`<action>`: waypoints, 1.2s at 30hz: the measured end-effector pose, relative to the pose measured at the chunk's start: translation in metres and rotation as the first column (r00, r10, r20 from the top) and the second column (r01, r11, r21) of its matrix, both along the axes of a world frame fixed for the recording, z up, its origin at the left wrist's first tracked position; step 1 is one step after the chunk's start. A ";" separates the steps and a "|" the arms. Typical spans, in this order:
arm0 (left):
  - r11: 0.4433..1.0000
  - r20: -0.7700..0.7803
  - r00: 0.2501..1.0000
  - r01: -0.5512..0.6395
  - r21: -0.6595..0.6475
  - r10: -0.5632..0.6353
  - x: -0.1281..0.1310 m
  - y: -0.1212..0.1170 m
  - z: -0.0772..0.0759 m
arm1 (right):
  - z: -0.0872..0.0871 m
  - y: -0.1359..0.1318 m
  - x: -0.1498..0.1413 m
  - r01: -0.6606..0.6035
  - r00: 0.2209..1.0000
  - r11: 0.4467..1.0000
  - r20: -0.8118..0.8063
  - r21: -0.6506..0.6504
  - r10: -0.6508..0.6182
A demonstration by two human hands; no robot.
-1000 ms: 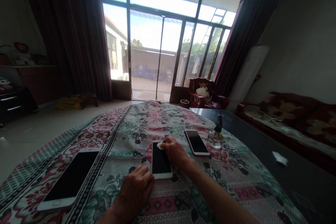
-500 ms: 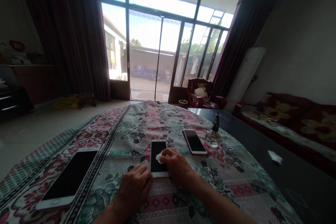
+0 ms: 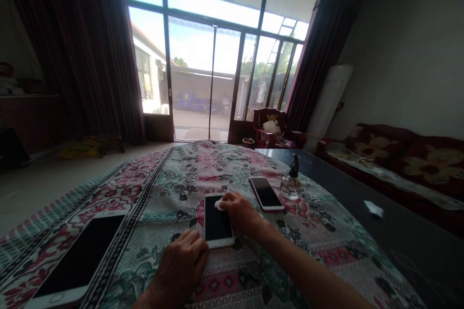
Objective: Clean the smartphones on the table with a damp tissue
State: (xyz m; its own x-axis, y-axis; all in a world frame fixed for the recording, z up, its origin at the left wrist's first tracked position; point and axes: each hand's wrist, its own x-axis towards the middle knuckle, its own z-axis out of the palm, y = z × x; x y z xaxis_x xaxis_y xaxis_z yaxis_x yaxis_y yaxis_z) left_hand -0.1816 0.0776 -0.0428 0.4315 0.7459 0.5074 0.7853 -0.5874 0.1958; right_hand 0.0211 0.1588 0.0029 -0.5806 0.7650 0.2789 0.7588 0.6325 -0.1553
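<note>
The right-hand grip [image 3: 243, 213] is closed in a pinch on a white wad [image 3: 218, 204], fingertips tucked behind it, presumably so that the wad rather than skin meets the glass. Directly beneath lies the middle phone [image 3: 216, 229], flat and screen up on the cloth-covered bench [image 3: 155, 217], which leaves its face open to that pinch. The left hand [image 3: 186, 256], fingers curled, rests by the phone's near-left corner, likely to check sliding; whether it grips the edge I cannot tell. Just right of the grip sit another phone [image 3: 267, 194] and, beyond it, a clear spray bottle [image 3: 290, 186], apparently parked within reach yet clear of the forearm. A larger-looking phone [image 3: 81, 256] lies well to the grip's left, out of the way.
</note>
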 end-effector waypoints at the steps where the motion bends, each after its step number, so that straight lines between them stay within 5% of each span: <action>1: 1.000 0.003 1.000 0.001 0.005 -0.001 0.000 0.000 0.001 | 0.000 0.007 -0.004 0.027 1.000 1.000 0.004 0.010 -0.027; 6: 1.000 0.002 1.000 0.014 0.026 -0.014 0.000 -0.001 0.004 | 0.000 0.019 -0.024 0.118 0.993 0.992 0.027 0.037 -0.119; 16: 0.998 -0.003 0.999 0.038 0.042 -0.038 -0.002 0.000 0.003 | -0.003 -0.018 -0.047 -0.062 0.996 0.998 0.067 0.004 0.062; 28: 0.999 -0.007 1.000 0.004 0.054 -0.004 0.000 -0.001 0.004 | 0.006 0.002 -0.017 0.244 0.969 0.970 0.036 0.016 -0.244; 36: 0.998 -0.009 1.000 0.013 0.064 -0.012 0.000 0.000 0.003 | -0.010 -0.003 -0.054 0.049 0.996 0.996 0.075 0.077 -0.055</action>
State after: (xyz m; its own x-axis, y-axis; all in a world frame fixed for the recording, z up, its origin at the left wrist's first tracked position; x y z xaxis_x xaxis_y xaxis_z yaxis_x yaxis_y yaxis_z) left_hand -0.1812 0.0773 -0.0397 0.4455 0.7064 0.5501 0.7792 -0.6085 0.1503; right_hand -0.0325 0.1557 -0.0068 -0.5622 0.7735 0.2926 0.7990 0.5993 -0.0492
